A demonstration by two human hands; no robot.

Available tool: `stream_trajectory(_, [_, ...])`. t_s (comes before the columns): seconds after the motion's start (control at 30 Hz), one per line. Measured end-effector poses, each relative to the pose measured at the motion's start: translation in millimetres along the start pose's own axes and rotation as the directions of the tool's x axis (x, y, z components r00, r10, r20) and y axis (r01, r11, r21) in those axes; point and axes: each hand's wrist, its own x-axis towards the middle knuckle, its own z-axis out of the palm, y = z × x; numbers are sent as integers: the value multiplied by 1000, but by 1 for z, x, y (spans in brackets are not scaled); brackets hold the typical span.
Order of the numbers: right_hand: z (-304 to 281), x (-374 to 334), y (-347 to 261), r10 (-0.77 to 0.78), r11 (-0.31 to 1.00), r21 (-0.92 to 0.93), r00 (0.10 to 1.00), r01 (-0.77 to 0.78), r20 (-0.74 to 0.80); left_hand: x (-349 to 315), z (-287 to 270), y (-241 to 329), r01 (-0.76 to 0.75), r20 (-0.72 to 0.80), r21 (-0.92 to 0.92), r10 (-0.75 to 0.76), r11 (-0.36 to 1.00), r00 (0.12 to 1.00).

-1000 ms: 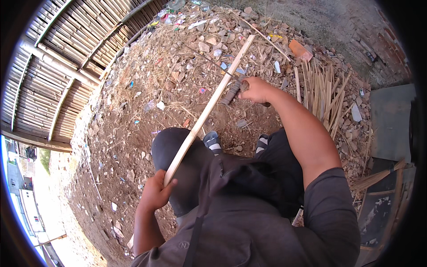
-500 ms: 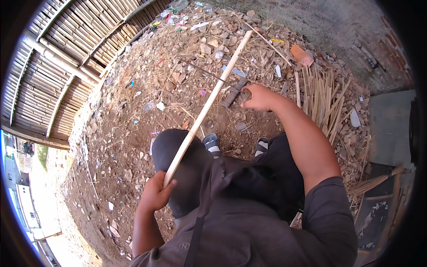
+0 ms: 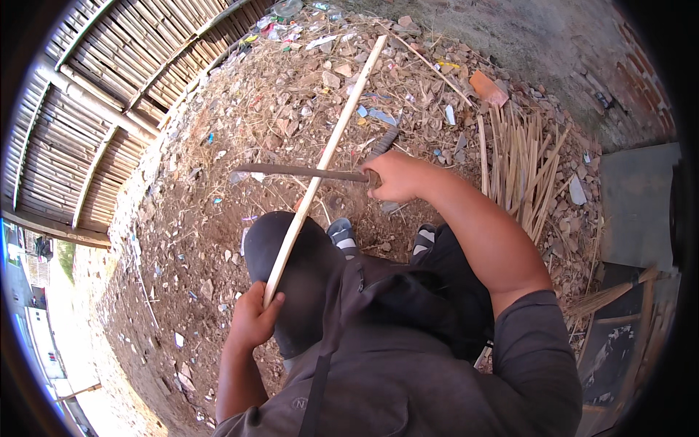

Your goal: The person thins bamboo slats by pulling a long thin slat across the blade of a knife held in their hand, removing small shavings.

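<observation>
My left hand [image 3: 255,315] is closed round the lower end of a pale, narrow wooden strip [image 3: 331,149]. The strip leans over my dark-clothed left knee [image 3: 295,237] and slants away toward the far ground. My right hand [image 3: 399,177] is curled round a knife where its long, dark, rusty-looking blade [image 3: 280,170] meets the handle. The ridged handle [image 3: 384,142] sticks out past the hand, away from me. The blade points left and crosses the strip in view; whether they touch I cannot tell. Part of the grip is hidden by my fingers.
A pile of split strips [image 3: 520,171] lies on the right, near an orange brick piece [image 3: 488,89]. Rubble and litter cover the dirt ground [image 3: 211,240]. A bamboo fence [image 3: 95,109] stands on the left, a wall [image 3: 539,51] at the far right. Sandals [image 3: 342,237] are on my feet.
The knife blade has swung nearer and now lies across the strip, pointing left. My right hand has moved down and left, its fingers closing on the knife. The strip's far end has shifted left.
</observation>
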Motion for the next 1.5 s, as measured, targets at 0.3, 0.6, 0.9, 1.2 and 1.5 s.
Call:
stream_trajectory(0.3, [-2, 8, 70, 211, 963, 199, 966, -179, -152, -2, 1, 17, 3, -47, 97, 1, 995, 999])
stream_trajectory(0.6, [0, 0, -27, -84, 969, -206, 969, 134, 231, 2, -12, 7, -16, 45, 103, 11, 995, 999])
stream_trajectory(0.9, [1, 8, 33, 135, 990, 52, 970, -127, -200, 6, -18, -3, -18, 136, -13, 19, 1000, 990])
stream_trajectory(1.2, [-2, 10, 35, 142, 978, 150, 989, -145, 30, 10, -6, -15, 9, 131, -162, 12, 987, 991])
stream_trajectory(1.5, [6, 1, -27, -135, 965, -184, 957, 185, 256, 3, -9, -13, -11, 76, -18, 12, 1000, 997])
